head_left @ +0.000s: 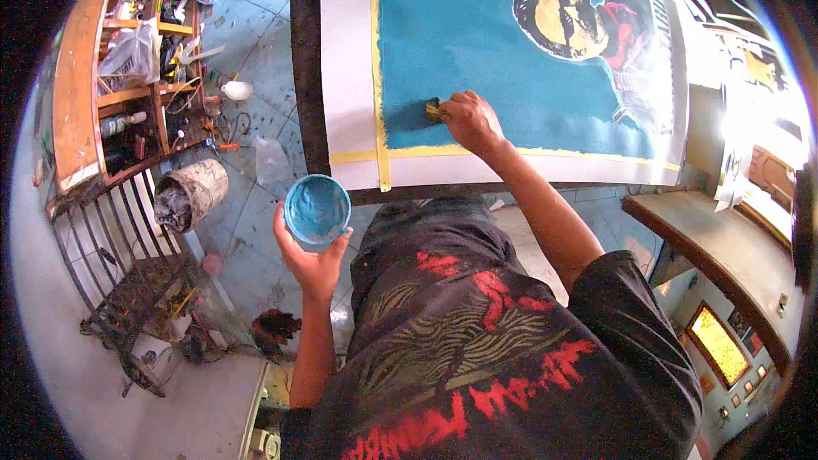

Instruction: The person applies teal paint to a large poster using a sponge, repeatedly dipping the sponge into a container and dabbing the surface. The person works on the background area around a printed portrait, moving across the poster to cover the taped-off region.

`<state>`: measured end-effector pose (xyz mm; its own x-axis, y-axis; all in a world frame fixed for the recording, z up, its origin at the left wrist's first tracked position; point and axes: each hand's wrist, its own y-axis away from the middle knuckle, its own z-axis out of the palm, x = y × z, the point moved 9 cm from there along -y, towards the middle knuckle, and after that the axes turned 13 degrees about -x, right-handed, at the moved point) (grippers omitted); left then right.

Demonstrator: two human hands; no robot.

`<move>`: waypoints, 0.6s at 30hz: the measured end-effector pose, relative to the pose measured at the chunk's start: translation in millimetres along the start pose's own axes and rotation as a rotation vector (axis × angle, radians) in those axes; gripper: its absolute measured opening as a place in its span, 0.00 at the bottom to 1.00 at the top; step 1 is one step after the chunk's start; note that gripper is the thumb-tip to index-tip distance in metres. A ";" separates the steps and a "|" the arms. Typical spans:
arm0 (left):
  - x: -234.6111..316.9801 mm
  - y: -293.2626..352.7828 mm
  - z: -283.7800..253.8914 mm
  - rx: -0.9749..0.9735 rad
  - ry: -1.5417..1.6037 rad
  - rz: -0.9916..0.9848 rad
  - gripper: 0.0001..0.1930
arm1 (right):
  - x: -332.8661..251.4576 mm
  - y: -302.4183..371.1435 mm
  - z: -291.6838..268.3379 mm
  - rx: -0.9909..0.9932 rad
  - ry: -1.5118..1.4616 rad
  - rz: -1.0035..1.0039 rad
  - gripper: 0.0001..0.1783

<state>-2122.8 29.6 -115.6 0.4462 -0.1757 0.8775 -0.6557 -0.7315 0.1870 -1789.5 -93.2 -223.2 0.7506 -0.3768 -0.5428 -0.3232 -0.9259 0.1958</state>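
Observation:
My left hand (pixel 313 266) is wrapped round a tub of blue paint (pixel 317 211), held upright left of my body. The paint coats its inner wall. My right hand (pixel 474 123) pinches a small yellowish, dark-ended sponge-like piece (pixel 435 111); its exact kind is hard to make out. This piece is at the blue ground of a large painting (pixel 460 43), near its lower left corner. A darker patch shows beside it. Yellow masking tape (pixel 380 119) borders the blue area, with a white margin (pixel 348 60) outside. A painted portrait (pixel 567 21) lies towards the right.
A wooden shelf unit (pixel 81 94) with tools and bags stands at the left. Below it are a dirty bucket (pixel 194 192) and a cluttered metal rack (pixel 141 290). A white bottle (pixel 237 90) lies on the blue tiled floor (pixel 256 30). A counter (pixel 716 238) is at the right.

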 end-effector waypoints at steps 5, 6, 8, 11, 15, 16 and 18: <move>-2.0 3.3 -2.2 0.020 0.045 0.005 0.56 | 26.5 -14.7 -63.2 0.240 -0.185 0.214 0.11; -2.2 5.2 -3.3 0.026 0.027 0.000 0.56 | 28.8 -19.5 -70.4 0.237 -0.142 0.206 0.10; 1.0 2.4 -2.0 0.026 -0.006 0.005 0.55 | 39.5 -31.7 -68.8 0.186 -0.023 0.185 0.09; 5.2 1.8 -2.3 0.015 -0.029 0.006 0.55 | 45.8 -46.2 -50.3 0.089 0.093 0.173 0.07; -3.7 8.8 -2.8 0.034 0.065 -0.027 0.55 | 42.8 -64.7 -69.8 0.149 -0.005 0.145 0.07; -5.7 9.6 -1.4 0.035 0.108 -0.036 0.55 | 54.0 -74.5 -57.4 0.098 0.029 0.142 0.08; 2.9 4.7 3.4 -0.002 0.060 -0.030 0.55 | 60.3 -86.8 -52.9 -0.015 0.196 0.103 0.08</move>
<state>-2122.6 23.5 -113.7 0.4282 -0.1135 0.8965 -0.6438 -0.7345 0.2146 -1685.7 -37.1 -229.8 0.8121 -0.4663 -0.3508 -0.3964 -0.8820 0.2549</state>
